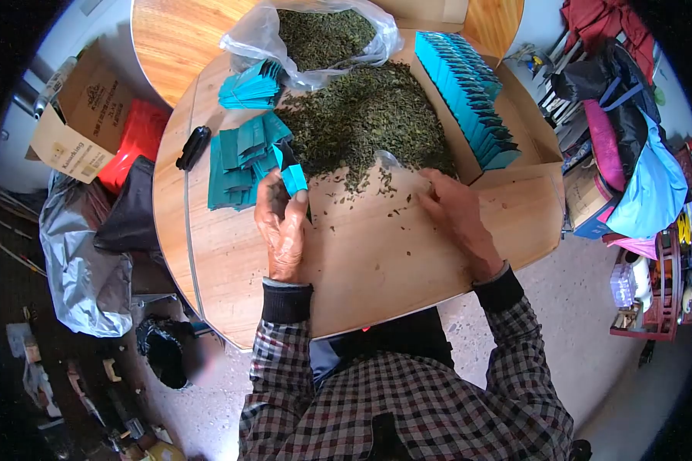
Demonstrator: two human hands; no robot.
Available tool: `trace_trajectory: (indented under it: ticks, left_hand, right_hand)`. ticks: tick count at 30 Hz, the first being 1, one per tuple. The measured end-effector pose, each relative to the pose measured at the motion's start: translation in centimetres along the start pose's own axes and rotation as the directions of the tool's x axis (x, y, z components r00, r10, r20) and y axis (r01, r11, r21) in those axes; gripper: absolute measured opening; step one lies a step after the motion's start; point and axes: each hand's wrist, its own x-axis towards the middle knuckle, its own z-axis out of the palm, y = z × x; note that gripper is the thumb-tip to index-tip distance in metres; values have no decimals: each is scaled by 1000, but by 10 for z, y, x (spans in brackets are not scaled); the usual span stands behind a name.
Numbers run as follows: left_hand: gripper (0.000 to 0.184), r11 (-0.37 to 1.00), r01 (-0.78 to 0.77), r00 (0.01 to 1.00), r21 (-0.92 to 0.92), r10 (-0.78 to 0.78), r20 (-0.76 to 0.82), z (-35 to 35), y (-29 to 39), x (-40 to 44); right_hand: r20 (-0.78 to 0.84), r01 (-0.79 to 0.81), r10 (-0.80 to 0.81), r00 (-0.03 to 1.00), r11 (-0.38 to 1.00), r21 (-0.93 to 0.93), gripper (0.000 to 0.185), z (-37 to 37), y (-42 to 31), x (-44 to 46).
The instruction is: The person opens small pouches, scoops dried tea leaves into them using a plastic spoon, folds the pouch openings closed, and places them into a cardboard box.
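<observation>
My left hand (281, 230) is closed on a small teal pouch (293, 178), pinched upright between thumb and fingers at the left of the round table. Loose dried tea leaves (369, 115) lie heaped in the middle. At the near edge of that heap, my right hand (457, 215) has its fingers curled round what looks like a clear plastic scoop (388, 160); its handle is hidden by the fingers. Flat teal pouches (238, 157) lie in overlapping piles just beyond my left hand, with another bundle (251, 86) farther back.
A cardboard box (538, 127) with a row of upright teal pouches (465, 100) stands at the right. Behind the heap, a clear plastic bag (392, 38) holds more leaves. A black object (194, 148) lies at the table's left edge. A lined bin (165, 353) stands below.
</observation>
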Motion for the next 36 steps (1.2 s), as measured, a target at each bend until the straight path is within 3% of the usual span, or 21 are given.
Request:
trace_trajectory:
  ticks: [4, 11, 13, 14, 16, 19, 23, 25, 26, 30, 33, 35, 36]
  left_hand:
    - [51, 1000, -23, 999, -11, 22, -36, 1, -2, 2]
    - [47, 996, -52, 991, -77, 42, -125, 1, 2, 2]
    - [46, 997, -58, 988, -43, 51, -148, 2, 3, 1]
    - [46, 997, -58, 988, -43, 51, -145, 3, 3, 2]
    - [47, 995, -82, 989, -56, 74, -131, 1, 0, 3]
    - [45, 999, -53, 992, -11, 52, -116, -1, -2, 2]
    - [43, 999, -40, 994, -23, 37, -101, 2, 1, 2]
    - [43, 1000, -19, 993, 7, 20, -114, 4, 3, 2]
    - [43, 1000, -17, 993, 5, 18, -114, 5, 4, 2]
    - [44, 999, 24, 996, 43, -20, -86, 9, 3, 1]
    - [45, 994, 1, 999, 109, 4, -46, 10, -5, 2]
    - [46, 988, -36, 999, 150, 39, -18, 9, -10, 2]
    - [47, 961, -74, 997, 267, 73, 13, 10, -8, 1]
  right_hand:
    - [-89, 202, -202, 975, 979, -3, 23, 10, 10, 8]
    - [-214, 188, -151, 965, 969, 163, 15, 10, -8, 17]
    - [-12, -56, 79, 997, 803, 593, 13, 12, -25, 19]
    - [-15, -56, 81, 997, 804, 593, 13, 18, -32, 20]
    - [184, -147, 25, 983, 713, 686, 14, 32, -51, 25]
    - [317, -266, 46, 947, 666, 697, 15, 50, -77, 39]
    - [286, -259, 68, 956, 653, 711, 16, 80, -59, 61]
    - [202, -216, 100, 974, 669, 711, 15, 73, -47, 64]
    - [168, -181, 94, 981, 746, 641, 17, 68, -39, 65]
    - [138, -236, 193, 971, 738, 632, 17, 44, -25, 58]
    - [55, -194, 193, 980, 842, 503, 16, 25, -26, 51]
    - [-63, -70, 107, 992, 898, 434, 14, 21, -25, 46]
    - [-64, -70, 108, 992, 898, 434, 14, 22, -21, 45]
